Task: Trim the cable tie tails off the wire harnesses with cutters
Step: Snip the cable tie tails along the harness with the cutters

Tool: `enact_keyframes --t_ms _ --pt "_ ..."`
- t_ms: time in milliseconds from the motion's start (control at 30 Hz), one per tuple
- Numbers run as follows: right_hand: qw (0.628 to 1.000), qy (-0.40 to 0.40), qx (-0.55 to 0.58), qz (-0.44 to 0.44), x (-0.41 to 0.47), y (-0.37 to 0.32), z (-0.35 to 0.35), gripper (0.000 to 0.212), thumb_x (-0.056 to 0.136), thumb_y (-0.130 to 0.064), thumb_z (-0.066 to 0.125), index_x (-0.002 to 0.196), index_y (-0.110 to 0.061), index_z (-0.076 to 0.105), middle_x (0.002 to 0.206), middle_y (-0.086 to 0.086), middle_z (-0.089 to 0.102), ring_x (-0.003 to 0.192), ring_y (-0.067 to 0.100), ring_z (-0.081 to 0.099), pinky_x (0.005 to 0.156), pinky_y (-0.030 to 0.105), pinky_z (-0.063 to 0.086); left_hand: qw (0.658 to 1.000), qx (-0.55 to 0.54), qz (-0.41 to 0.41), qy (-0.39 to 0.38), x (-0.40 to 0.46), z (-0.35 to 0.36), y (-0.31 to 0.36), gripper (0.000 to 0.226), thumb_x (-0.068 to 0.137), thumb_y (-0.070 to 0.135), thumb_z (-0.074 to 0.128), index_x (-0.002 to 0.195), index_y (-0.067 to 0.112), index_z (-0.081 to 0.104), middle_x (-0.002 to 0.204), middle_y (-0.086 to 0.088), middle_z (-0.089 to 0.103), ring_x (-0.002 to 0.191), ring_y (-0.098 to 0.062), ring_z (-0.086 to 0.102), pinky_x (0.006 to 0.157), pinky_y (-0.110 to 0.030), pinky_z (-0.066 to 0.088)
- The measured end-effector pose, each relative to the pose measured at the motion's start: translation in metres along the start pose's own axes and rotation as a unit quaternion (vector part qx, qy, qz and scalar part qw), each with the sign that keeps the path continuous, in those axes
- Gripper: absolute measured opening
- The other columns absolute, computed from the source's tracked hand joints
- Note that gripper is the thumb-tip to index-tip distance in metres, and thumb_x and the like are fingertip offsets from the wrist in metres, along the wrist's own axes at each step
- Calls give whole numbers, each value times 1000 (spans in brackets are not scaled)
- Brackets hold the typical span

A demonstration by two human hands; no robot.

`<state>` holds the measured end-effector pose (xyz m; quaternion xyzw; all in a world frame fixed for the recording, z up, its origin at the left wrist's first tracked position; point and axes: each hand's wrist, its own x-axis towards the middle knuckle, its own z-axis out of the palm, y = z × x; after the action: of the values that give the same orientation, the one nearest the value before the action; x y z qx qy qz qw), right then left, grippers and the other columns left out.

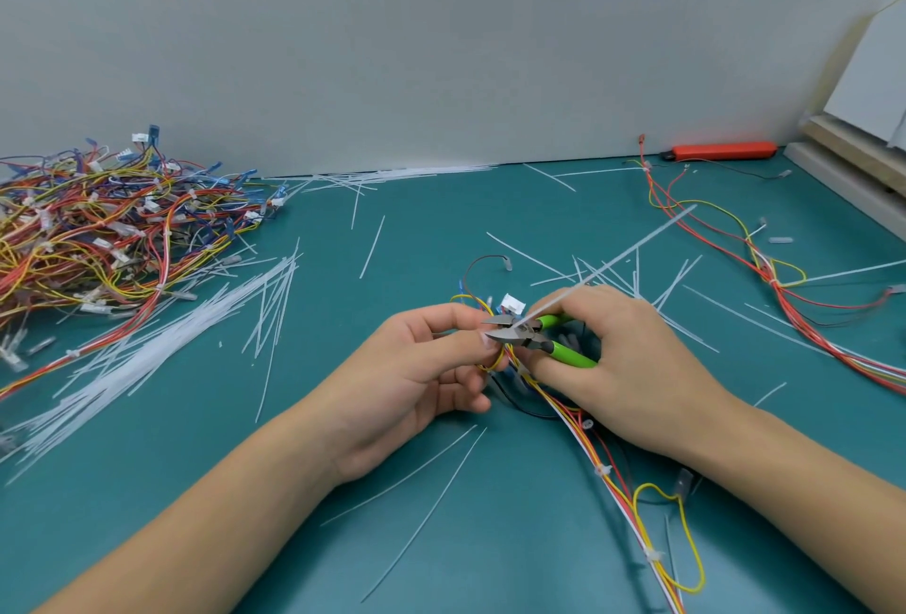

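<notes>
Green-handled steel cutters (pixel 534 338) gripped in my right hand (pixel 632 368) | left hand (pixel 421 368) pinched limp multicoloured wire harness (pixel 495 358) above teal desk (pixel 196 466) | stiff, springy white cable tie tail (pixel 613 263) sat between blades; best held beside tie head.

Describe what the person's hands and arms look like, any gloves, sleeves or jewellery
Both hands, left and right, are bare, with no gloves. No rings, watch or bracelet show. Both forearms are uncovered to the frame's edge, with no sleeve in view.
</notes>
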<state>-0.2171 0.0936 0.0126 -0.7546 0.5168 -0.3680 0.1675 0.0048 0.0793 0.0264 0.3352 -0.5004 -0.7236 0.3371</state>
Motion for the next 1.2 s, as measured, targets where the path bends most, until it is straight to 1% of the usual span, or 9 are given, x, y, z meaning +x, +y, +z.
enact_keyframes --t_ms 167,267,333,533,667,900,967,1067,1200 --pt "1000 -1 1 3 0 -1 0 28 79 -57 65 97 -37 72 93 -21 69 96 7 63 84 33 51 1000 2 1 -3 0 -1 0 8 88 14 70 95 12 73 87 -10 68 64 -15 53 65 -28 55" --pt "1000 -2 1 6 0 -1 0 20 81 -48 73 96 -35 72 93 -19 69 95 8 63 83 34 51 1000 2 2 -3 1 -1 -1 8 88 14 70 94 14 75 86 -9 68 63 -14 53 65 -28 55" --pt "1000 -1 -2 7 0 -1 0 16 82 -41 77 96 -34 72 92 -18 68 94 8 63 82 33 51 1000 2 3 -3 0 -1 -1 9 87 14 70 95 14 75 86 -9 69 63 -14 54 65 -28 56" --pt "1000 -4 -9 13 -1 -3 -2 11 81 -39 77 87 -32 71 83 -15 66 87 8 60 76 28 47 1000 3 1 -5 0 -1 -1 8 88 14 70 95 13 73 88 -9 69 64 -14 53 65 -28 55" --pt "999 1 -39 28 -2 -1 -3 26 78 -44 73 66 -25 60 64 -6 56 80 10 53 66 29 42 1000 4 2 -11 0 0 0 3 90 15 71 92 15 73 88 -9 68 65 -14 53 66 -28 55" --pt "999 2 -39 25 -2 0 -2 28 76 -47 68 64 -24 57 63 -5 54 79 10 52 66 33 45 1000 6 0 -11 -1 0 1 2 89 16 71 90 16 73 88 -9 68 64 -15 52 66 -29 55" --pt "999 -5 -34 22 -2 -1 -1 23 80 -41 73 68 -26 60 67 -6 57 80 10 54 68 35 46 1000 5 0 -9 -1 0 1 3 89 15 71 92 15 72 87 -9 68 64 -15 52 66 -29 55" --pt "1000 -16 -7 20 -1 -2 -2 8 83 -34 77 89 -32 73 83 -10 69 90 11 61 77 32 49 1000 1 -2 -4 -1 0 0 9 87 14 72 96 12 72 86 -9 68 64 -15 53 65 -28 55" --pt "1000 -17 -6 14 -2 -3 -3 18 84 -31 78 100 -37 75 95 -19 72 100 8 62 87 29 50 1000 4 -2 -3 0 -1 0 11 88 14 71 98 11 74 86 -8 68 64 -14 53 65 -28 55"
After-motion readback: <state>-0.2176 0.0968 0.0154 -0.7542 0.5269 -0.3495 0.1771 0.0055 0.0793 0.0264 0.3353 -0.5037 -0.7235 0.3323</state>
